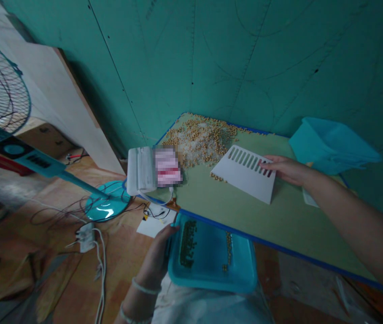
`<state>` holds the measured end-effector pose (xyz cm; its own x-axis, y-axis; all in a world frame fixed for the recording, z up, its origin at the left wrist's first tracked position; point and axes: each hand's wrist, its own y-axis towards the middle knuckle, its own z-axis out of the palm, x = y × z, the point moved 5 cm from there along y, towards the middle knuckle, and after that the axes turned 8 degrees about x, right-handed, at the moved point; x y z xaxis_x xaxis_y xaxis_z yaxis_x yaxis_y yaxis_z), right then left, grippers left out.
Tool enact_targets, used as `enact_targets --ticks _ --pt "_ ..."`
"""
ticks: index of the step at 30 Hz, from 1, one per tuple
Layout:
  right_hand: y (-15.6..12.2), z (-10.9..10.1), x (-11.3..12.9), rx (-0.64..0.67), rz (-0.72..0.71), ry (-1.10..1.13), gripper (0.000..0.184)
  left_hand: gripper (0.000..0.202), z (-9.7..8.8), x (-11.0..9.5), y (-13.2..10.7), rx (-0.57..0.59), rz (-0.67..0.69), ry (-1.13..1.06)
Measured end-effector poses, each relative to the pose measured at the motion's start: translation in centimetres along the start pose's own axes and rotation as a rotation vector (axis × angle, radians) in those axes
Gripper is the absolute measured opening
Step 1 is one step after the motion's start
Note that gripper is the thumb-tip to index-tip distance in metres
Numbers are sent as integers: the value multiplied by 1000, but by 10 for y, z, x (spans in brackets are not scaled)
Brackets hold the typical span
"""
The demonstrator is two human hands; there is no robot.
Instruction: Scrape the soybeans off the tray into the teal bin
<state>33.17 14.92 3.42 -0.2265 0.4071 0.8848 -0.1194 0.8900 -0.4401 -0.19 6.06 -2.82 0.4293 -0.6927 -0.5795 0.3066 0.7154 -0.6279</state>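
Note:
My left hand grips the left rim of a blue plastic tray, which sits over my lap below the table edge. Small yellowish beads or beans lie along the tray's left side, with a thin line of them at the right. In my right hand is a white slotted scraper, held by its slotted end with its long edge down on the table. A few yellowish pieces lie against its left corner. Farther back spreads a pile of yellowish pieces mixed with clear white bits.
A white device with a cable stands at the table's left end beside a blurred pink item. A blue fabric bin is at the back right. On the floor to the left are a fan base, cables and a power strip.

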Motion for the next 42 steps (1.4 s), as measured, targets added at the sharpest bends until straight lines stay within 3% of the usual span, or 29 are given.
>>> enact_targets --ticks 13,20,25,32,42 --pt "-11 10 -6 28 77 24 13 21 1 -5 -1 -71 -56 16" --pt "-15 15 -13 56 103 20 18 29 5 -12 -2 5 130 -6" --pt "-18 22 -17 94 108 -17 24 20 6 -7 0 72 31 -29" --pt "-27 39 -16 178 108 -47 27 26 9 -10 -3 6 24 -54" --pt "-39 56 -22 246 131 -107 29 22 6 -3 0 51 -4 5"
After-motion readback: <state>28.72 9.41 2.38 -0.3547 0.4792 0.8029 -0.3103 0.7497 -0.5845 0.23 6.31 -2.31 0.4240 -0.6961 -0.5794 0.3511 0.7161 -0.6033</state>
